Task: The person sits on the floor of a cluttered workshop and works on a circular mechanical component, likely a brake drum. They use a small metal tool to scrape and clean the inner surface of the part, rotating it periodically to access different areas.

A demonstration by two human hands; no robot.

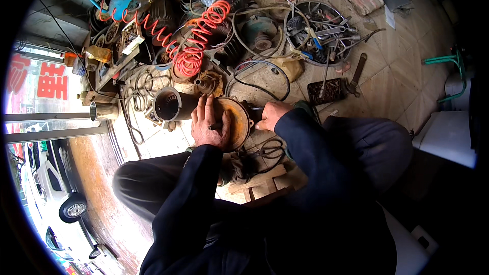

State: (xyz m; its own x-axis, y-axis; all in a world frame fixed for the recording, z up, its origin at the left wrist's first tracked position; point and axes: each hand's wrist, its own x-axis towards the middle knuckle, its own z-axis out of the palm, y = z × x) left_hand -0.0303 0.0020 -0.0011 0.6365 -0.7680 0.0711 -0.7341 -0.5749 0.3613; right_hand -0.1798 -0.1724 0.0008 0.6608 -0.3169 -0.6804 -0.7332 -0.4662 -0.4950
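Between my knees lies a dark metal cylinder point(169, 104) with an open round end toward the left. Against its right side sits a rusty round metal cover point(237, 122), its orange-brown face showing. My left hand point(206, 125) rests across the cylinder and the cover's left edge, fingers stretched out and thumb on the rusty face. A short dark peg point(214, 127) shows by its knuckles. At the cover's right edge my right hand point(273, 116) is closed, its fingers curled round something dark that is mostly hidden.
A coiled red air hose point(189, 61) lies over greasy parts at the far left. Beyond my hands stand a round basin of tools point(326, 30) and a tray of small parts point(325, 91), with a wrench point(356, 75) beside it. A wooden block point(265, 182) lies nearer me.
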